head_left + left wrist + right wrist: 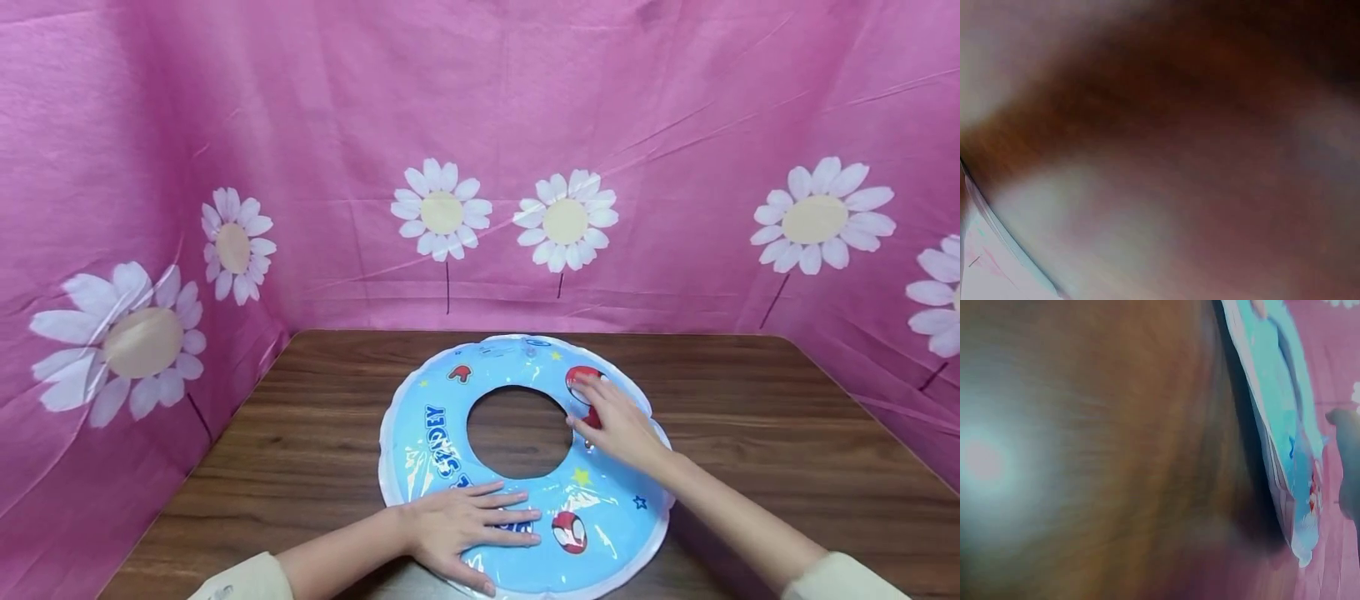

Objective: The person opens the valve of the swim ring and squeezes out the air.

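Note:
A light-blue inflatable swim ring [517,367] with a white rim, blue lettering, stars and red cartoon pictures lies on the wooden table. My left hand [468,527] rests spread over its near-left part, palm down, covering some lettering. On the ring's right side, beside the centre hole, my right hand [618,421] touches the surface with extended fingers and partly hides a red picture. The right wrist view shows the ring [1279,394] edge-on, with part of the right hand [1349,465] at the frame's right border. The left wrist view is too blurred to make out the hand.
The brown wood-grain table [757,417] stretches out on both sides of the ring. A pink cloth [495,92] printed with white daisies hangs behind the table and along its left and right sides.

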Tool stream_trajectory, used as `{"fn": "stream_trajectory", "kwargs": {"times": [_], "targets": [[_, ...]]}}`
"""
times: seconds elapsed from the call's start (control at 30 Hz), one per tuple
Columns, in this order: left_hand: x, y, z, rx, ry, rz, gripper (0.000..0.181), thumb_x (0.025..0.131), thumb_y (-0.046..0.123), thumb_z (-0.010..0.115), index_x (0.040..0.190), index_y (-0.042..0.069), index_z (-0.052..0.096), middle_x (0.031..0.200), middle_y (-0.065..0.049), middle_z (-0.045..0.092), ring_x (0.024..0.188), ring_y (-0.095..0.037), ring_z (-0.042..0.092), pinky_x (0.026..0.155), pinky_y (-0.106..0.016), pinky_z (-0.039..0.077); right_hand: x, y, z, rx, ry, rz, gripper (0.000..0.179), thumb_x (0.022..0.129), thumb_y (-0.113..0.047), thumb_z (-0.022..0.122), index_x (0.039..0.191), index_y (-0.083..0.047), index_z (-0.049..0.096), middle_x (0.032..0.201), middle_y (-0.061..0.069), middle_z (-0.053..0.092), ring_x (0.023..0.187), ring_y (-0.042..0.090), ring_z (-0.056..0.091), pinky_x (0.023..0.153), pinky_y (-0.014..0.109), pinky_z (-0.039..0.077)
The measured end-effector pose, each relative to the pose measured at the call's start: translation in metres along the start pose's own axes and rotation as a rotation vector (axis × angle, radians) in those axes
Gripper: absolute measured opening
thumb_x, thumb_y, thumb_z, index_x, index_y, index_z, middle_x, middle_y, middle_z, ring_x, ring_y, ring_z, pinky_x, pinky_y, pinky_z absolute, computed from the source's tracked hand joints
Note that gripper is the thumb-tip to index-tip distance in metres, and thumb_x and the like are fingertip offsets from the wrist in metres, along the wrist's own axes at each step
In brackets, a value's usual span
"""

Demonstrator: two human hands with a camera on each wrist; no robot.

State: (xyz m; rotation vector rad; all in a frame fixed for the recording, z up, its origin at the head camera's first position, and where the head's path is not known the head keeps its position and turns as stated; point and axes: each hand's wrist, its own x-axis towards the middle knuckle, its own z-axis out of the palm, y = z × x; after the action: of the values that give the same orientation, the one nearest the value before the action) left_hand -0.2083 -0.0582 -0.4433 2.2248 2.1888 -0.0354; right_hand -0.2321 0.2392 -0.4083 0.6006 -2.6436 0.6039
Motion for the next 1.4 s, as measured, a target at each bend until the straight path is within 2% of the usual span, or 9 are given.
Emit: {"fn": "stream_trajectory", "kwargs": {"times": [0.1, 0.3, 0.63, 0.87, 1.0, 1.1, 1.2, 1.3, 1.4], "targets": [[0.000, 0.000, 0.000, 0.007, 0.006, 0.002, 0.077, 0.090, 0.048, 0.048, 0.149, 0.026, 0.003, 0.152, 0.006, -0.002, 0.138, -0.016, -0.002, 0.109, -0.035, 0.004, 0.014, 0.014, 0.010, -0.168, 0.061, 0.066, 0.066, 0.080, -0.038, 0.068, 0.129, 0.001, 0.049, 0.137, 0.024, 0.037, 0.124, 0.043, 0.033, 0.100, 0.056, 0.024], [0.001, 0.002, 0.001, 0.010, -0.005, -0.010, 0.077, 0.090, 0.049, 0.046, 0.148, 0.028, 0.000, 0.152, 0.008, -0.004, 0.138, -0.015, -0.003, 0.109, -0.035, 0.003, 0.010, 0.030, 0.037, -0.173, -0.031, 0.293, 0.082, 0.085, -0.052, 0.054, 0.140, 0.004, 0.032, 0.143, 0.029, 0.023, 0.130, 0.047, 0.017, 0.103, 0.057, 0.011], [-0.001, 0.002, -0.002, -0.004, 0.004, -0.029, 0.078, 0.090, 0.049, 0.047, 0.148, 0.027, 0.000, 0.152, 0.009, -0.005, 0.137, -0.014, -0.003, 0.109, -0.033, 0.003, 0.010, 0.030, 0.046, -0.174, -0.094, 0.336, 0.082, 0.088, -0.057, 0.046, 0.142, 0.002, 0.028, 0.144, 0.027, 0.021, 0.132, 0.046, 0.011, 0.104, 0.057, 0.006], [-0.007, 0.004, -0.014, 0.183, 0.138, -0.018, 0.081, 0.087, 0.056, 0.048, 0.149, 0.018, 0.012, 0.153, -0.001, 0.009, 0.138, -0.019, 0.008, 0.109, -0.040, 0.010, 0.009, 0.031, 0.047, -0.178, -0.096, 0.339, 0.082, 0.087, -0.056, 0.047, 0.142, 0.002, 0.028, 0.144, 0.027, 0.021, 0.132, 0.046, 0.010, 0.104, 0.058, 0.006], [-0.014, 0.002, -0.028, 0.290, 0.322, -0.060, 0.070, 0.091, 0.057, 0.034, 0.144, 0.011, 0.031, 0.148, -0.007, 0.027, 0.134, -0.023, 0.022, 0.106, -0.041, 0.021, 0.009, 0.032, 0.051, -0.172, -0.115, 0.347, 0.084, 0.087, -0.059, 0.045, 0.142, 0.002, 0.027, 0.145, 0.027, 0.020, 0.132, 0.046, 0.009, 0.104, 0.058, 0.004], [-0.019, -0.007, -0.040, 0.339, 0.491, -0.192, 0.068, 0.093, 0.056, 0.025, 0.138, 0.009, 0.043, 0.143, -0.009, 0.036, 0.130, -0.025, 0.031, 0.103, -0.041, 0.028, 0.009, 0.030, 0.052, -0.165, -0.114, 0.348, 0.084, 0.087, -0.059, 0.045, 0.142, 0.002, 0.028, 0.145, 0.027, 0.020, 0.132, 0.046, 0.008, 0.104, 0.057, 0.003], [-0.023, -0.023, -0.051, 0.317, 0.565, -0.427, 0.064, 0.093, 0.053, 0.031, 0.136, 0.008, 0.044, 0.142, -0.010, 0.037, 0.128, -0.026, 0.034, 0.102, -0.043, 0.029, 0.009, 0.029, 0.052, -0.154, -0.106, 0.340, 0.084, 0.087, -0.058, 0.046, 0.142, 0.002, 0.028, 0.145, 0.027, 0.020, 0.132, 0.046, 0.009, 0.104, 0.057, 0.003], [-0.022, -0.049, -0.055, 0.273, 0.524, -0.676, 0.064, 0.090, 0.049, 0.042, 0.138, 0.007, 0.041, 0.144, -0.012, 0.033, 0.128, -0.029, 0.033, 0.103, -0.047, 0.026, 0.009, 0.030, 0.050, -0.159, -0.096, 0.331, 0.083, 0.087, -0.057, 0.047, 0.142, 0.003, 0.028, 0.144, 0.028, 0.021, 0.132, 0.046, 0.009, 0.104, 0.058, 0.005], [-0.018, -0.079, -0.051, 0.230, 0.415, -0.846, 0.070, 0.088, 0.052, 0.045, 0.141, 0.008, 0.036, 0.147, -0.013, 0.026, 0.132, -0.030, 0.025, 0.105, -0.051, 0.019, 0.007, 0.033, 0.048, -0.175, -0.097, 0.338, 0.082, 0.087, -0.056, 0.048, 0.142, 0.002, 0.028, 0.145, 0.027, 0.020, 0.132, 0.046, 0.009, 0.104, 0.057, 0.005]]}}
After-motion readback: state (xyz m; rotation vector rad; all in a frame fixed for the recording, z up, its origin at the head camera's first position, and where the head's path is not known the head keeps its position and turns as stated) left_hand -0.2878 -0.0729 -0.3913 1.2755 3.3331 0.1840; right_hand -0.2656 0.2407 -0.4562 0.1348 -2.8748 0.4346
